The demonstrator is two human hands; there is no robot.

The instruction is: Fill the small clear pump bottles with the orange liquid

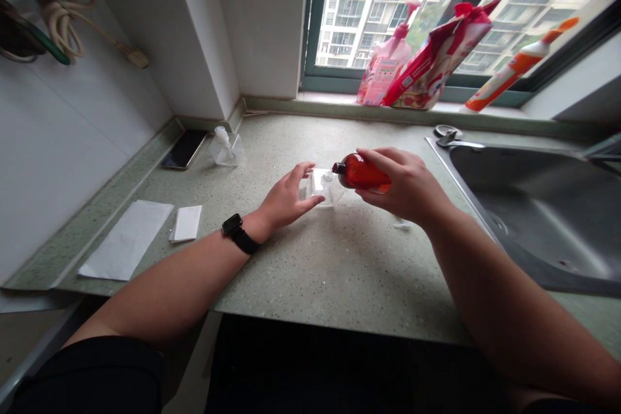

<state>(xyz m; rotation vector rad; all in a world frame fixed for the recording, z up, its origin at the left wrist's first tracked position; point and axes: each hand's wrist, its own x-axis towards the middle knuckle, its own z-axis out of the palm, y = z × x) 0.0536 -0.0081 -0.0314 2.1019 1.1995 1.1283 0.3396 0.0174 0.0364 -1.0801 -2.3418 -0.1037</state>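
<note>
My right hand [402,184] is shut around an amber bottle [361,173], which tilts neck-down to the left with a small clear tip at its mouth. That tip reaches over a clear square plastic container [323,186] on the speckled stone counter [339,272]. My left hand [286,197] grips the near left side of the container between fingers and thumb. A black watch [237,233] sits on my left wrist.
Beyond my hands stand a second clear container holding a small bottle [226,149] and a black phone [184,149]. White paper sheets [127,239] lie at the left. A steel sink [528,207] is set at the right, with bottles on the window sill [388,98].
</note>
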